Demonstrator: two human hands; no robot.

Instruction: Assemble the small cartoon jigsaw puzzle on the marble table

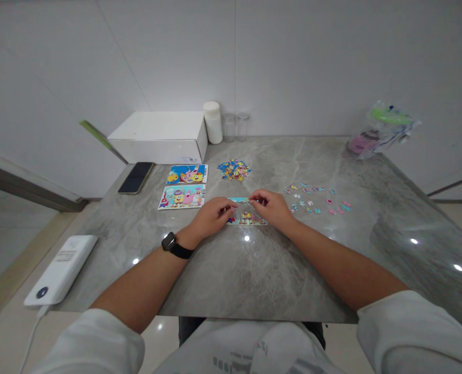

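A partly filled jigsaw puzzle (248, 220) lies flat on the grey marbled table in front of me, with cartoon figures along its lower part and light blue at its top. My left hand (214, 215) rests at its left side, the fingers curled and the thumb close to the forefinger. Over the right part of the puzzle is my right hand (272, 205), thumb and forefinger pinched together near the top edge. Anything between the fingertips of either hand is too small to make out. Loose puzzle pieces (309, 203) are spread to the right of my right hand.
Beyond the puzzle sits a heap of colourful pieces (234, 170). Two cartoon picture cards (182, 197) and a phone (136, 177) lie left. Behind stand a white box (157, 137), a white bottle (213, 123) and two clear glasses (242, 128). A power bank (62, 270) is front left, a plastic bag (381, 132) back right.
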